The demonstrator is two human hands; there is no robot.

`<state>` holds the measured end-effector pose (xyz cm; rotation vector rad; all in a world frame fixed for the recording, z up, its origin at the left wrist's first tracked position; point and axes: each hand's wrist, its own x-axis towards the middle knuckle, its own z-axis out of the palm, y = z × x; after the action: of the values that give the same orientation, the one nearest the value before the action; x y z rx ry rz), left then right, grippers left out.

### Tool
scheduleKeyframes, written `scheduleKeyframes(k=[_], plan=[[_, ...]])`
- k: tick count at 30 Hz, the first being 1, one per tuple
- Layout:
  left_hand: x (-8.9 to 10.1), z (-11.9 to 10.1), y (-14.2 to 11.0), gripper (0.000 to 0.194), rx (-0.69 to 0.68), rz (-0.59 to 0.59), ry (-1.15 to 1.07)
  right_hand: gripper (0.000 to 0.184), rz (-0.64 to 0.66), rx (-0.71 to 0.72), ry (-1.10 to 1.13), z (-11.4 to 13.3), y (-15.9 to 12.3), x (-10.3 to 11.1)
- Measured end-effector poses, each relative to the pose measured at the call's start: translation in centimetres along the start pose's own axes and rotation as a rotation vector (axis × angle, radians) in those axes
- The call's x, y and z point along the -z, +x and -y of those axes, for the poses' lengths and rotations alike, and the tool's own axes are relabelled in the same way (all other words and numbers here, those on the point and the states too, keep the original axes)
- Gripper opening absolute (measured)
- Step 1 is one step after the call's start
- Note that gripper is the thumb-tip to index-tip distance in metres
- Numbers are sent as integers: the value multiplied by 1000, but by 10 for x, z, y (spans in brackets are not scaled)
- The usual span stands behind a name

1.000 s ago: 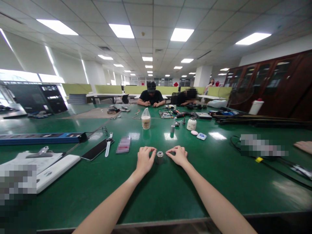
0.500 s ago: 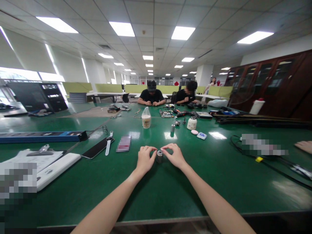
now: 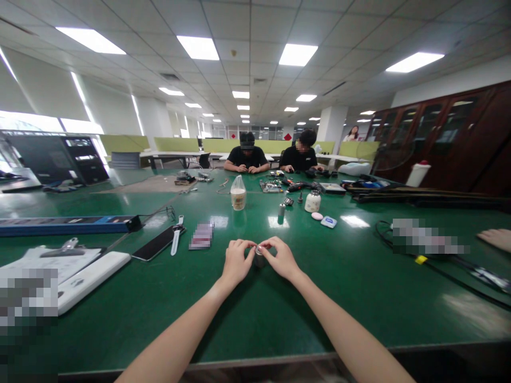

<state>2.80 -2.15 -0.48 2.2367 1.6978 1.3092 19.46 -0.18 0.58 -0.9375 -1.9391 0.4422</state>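
Apparently for fingertip work, a metal cylinder (image 3: 259, 260) is bracketed by left hand (image 3: 237, 260) and right hand (image 3: 282, 257); whether grasped cannot be told; steadiness is needed.

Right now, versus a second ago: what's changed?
The right hand moved left, from clear of the small metal cylinder to the cylinder's top; can't tell if it grips. The co-worker at far right rose from a low bend to sit more upright. Unchanged: the left hand at the cylinder's left side, the cylinder upright, the bagged cup and white jar in place.
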Motion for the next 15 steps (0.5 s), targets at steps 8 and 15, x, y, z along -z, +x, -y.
scheduleKeyframes(k=[8,15], plan=[[0,-1,0,17,3,5,-10,16,-30,12,26,1,0,0],[1,-1,0,17,-11,-7,-14,14,-28,20,18,-2,0,-2]])
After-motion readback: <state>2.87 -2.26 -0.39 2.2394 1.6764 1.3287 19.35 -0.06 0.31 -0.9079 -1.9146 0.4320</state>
